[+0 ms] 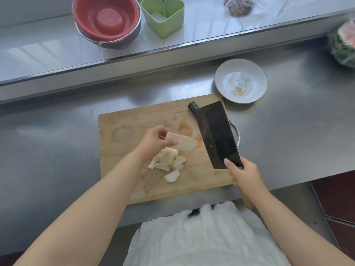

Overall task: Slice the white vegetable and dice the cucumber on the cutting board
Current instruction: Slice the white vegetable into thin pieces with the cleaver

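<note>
— Working at a brushed stainless-steel counter (288, 143), we have a raised steel ledge (57, 47) running along the twelve o'clock side. What sits up there?

— Stacked red plastic bowls (106, 18) inside a metal one, a green heart-shaped container (163, 16), and a bagged dark bundle (238, 5). At two o'clock we see a wrapped watermelon (343, 45); nearer, a round white dish (241, 80).

— And the board?

— Our rectangular wooden cutting board (134, 120) lies centred, grainy and stained. Our left hand (153, 141) pinches a flat pale slab of the white vegetable (182, 144) above a heap of chunky white pieces (169, 164).

— The right?

— Our right hand (244, 175) grasps the dark cleaver (217, 135), blade pointing to twelve o'clock, covering most of the cucumber (193, 106); only its bumpy green tip shows at the board's one o'clock corner.
</note>
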### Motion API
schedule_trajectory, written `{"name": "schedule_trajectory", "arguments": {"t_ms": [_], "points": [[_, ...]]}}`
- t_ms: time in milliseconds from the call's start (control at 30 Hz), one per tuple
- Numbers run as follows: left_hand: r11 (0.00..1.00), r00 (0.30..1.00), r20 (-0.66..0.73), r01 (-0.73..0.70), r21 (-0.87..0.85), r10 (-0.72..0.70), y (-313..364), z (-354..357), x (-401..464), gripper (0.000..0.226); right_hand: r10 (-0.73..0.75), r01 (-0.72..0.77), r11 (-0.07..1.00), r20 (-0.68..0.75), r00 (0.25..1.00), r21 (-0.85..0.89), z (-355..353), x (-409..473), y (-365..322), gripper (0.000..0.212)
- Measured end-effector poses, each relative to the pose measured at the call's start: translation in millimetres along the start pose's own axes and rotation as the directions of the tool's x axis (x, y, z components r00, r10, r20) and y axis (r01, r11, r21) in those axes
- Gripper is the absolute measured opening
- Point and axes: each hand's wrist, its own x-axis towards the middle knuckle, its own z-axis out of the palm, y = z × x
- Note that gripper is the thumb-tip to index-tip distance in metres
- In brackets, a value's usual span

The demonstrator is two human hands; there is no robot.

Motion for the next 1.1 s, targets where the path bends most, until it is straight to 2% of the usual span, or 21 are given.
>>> {"name": "schedule_trajectory", "arguments": {"t_ms": [100,167,233,333,367,433,500,533,667,800,867,967,1100], "points": [[0.914,0.979,-0.182,0.007,-0.406,-0.088,-9,-45,-13,0.025,0.115,-0.115,0.993,0.101,0.988,-0.007,30,2,-15,0.027],[0.871,0.965,-0.237,-0.019,-0.49,-0.112,-24,-74,-23,0.027,0.14,-0.134,0.99,0.178,0.974,-0.043,49,4,-21,0.022],[0.875,0.935,-0.325,-0.035,-0.483,-0.142,-42,-94,-33,0.024,0.121,-0.095,0.989,0.266,0.956,-0.109,65,5,-23,0.014],[0.918,0.861,-0.48,-0.043,-0.395,-0.166,-68,-108,-45,0.02,0.077,0.094,0.918,0.405,0.911,-0.386,88,1,-21,0.013],[0.933,0.835,-0.524,-0.038,-0.358,-0.167,-74,-109,-48,0.02,0.073,0.171,0.856,0.442,0.894,-0.488,94,0,-19,0.016],[0.966,0.794,-0.593,-0.024,-0.258,-0.139,-84,-109,-51,0.019,0.034,0.337,0.661,0.476,0.879,-0.67,105,-3,-18,0.018],[0.989,0.776,-0.625,-0.005,-0.147,-0.089,-89,-106,-54,0.02,-0.013,0.432,0.494,0.49,0.871,-0.755,111,-5,-20,0.019],[0.994,0.78,-0.622,-0.001,-0.109,-0.068,-90,-104,-55,0.02,-0.018,0.438,0.473,0.489,0.872,-0.764,113,-5,-21,0.019],[0.998,0.828,-0.559,-0.055,0.008,0.051,-95,-94,-60,0.021,0.009,0.355,0.51,0.417,0.909,-0.784,110,0,-30,0.02],[0.962,0.795,-0.546,-0.178,0.207,0.265,-94,-86,-58,0.022,-0.025,0.303,0.487,0.334,0.942,-0.819,104,13,-39,0.024],[0.898,0.758,-0.5,-0.261,0.356,0.419,-96,-84,-57,0.025,-0.059,0.279,0.493,0.288,0.956,-0.824,102,19,-43,0.025],[0.741,0.717,-0.345,-0.35,0.573,0.605,-106,-81,-60,0.034,-0.038,0.186,0.588,0.203,0.979,-0.787,103,25,-50,0.022],[0.549,0.697,-0.094,-0.466,0.694,0.711,-125,-59,-68,0.045,-0.051,0.172,0.577,0.175,0.983,-0.799,114,18,-54,0.021]]}}
